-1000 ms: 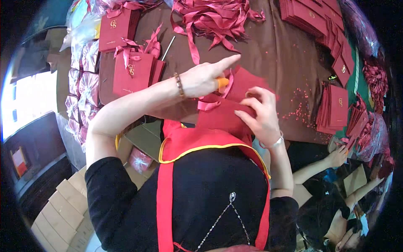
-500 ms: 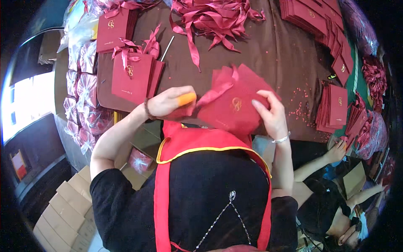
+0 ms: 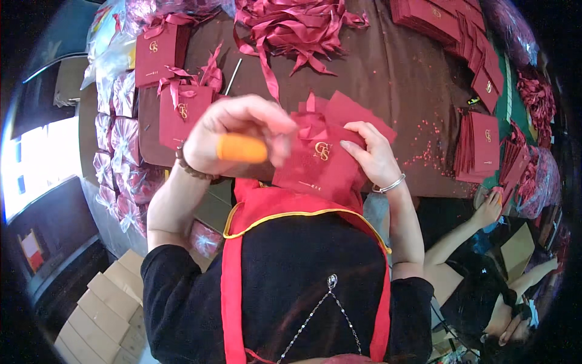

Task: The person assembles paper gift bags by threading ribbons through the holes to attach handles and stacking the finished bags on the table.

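Observation:
A dark red paper gift bag (image 3: 318, 164) with a gold emblem and a ribbon at its top lies at the table's near edge, in front of my red apron. Other red bags (image 3: 357, 115) are fanned out beneath and behind it. My right hand (image 3: 373, 155) grips the bag's right side, thumb on the front face. My left hand (image 3: 242, 130), an orange sleeve on one finger, is raised just left of the bag. Its fingers are bent and smeared by motion near the ribbon, so whether they hold anything is hidden.
A heap of loose red ribbons (image 3: 297, 27) lies at the far middle. Finished-looking ribboned bags (image 3: 182, 115) stand at left beside plastic-wrapped packs (image 3: 124, 139). Stacked red bags (image 3: 442, 18) fill the far right. A co-worker's hand (image 3: 488, 209) works at the right edge.
My left hand has let the stretched ribbon go slack and risen beside the bag. The bag has shifted slightly left, with my right hand still on it.

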Motion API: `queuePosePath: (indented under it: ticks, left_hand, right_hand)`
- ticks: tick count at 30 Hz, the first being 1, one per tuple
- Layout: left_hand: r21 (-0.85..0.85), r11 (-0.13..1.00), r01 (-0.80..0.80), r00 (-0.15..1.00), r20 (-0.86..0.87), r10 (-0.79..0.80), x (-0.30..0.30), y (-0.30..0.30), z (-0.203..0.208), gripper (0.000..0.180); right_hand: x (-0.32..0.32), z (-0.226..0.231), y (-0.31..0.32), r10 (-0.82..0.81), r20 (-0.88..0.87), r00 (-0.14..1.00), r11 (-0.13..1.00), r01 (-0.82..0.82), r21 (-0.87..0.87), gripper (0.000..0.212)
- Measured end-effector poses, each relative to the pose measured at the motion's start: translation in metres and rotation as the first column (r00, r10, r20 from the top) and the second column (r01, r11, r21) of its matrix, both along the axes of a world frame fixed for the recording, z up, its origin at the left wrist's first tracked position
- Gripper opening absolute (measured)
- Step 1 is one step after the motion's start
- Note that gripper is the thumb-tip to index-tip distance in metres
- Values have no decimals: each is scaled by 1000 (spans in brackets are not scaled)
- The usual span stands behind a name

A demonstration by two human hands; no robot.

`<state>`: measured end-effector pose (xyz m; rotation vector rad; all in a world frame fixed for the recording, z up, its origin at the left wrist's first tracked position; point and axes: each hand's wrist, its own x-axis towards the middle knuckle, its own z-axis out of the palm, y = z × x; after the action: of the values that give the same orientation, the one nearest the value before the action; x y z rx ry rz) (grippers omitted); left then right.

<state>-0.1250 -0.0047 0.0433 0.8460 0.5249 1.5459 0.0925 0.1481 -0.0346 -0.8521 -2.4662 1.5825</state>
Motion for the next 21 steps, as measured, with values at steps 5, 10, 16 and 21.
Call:
queuePosePath:
  ticks: [5, 10, 16, 21]
  left_hand:
    - [-171, 921, -351, 901, -330, 282, -4, 6, 6, 30]
    - [284, 825, -488, 537, -647, 541, -7, 22, 11, 16]
    - [-80, 908, -411, 865, -350, 360, 23, 31, 26, 18]
    - [-167, 937, -307, 463, -887, -7, 49, 44, -33, 29]
  right_hand:
    - [1, 0, -6, -27, -59, 998, 997, 31, 64, 29]
    - [1, -1, -9, -55, -103, 993, 994, 64, 87, 29]
    - [4, -1, -7, -21, -55, 998, 998, 24, 60, 31]
    - [8, -1, -7, -4, -67, 998, 1000, 4, 3, 36]
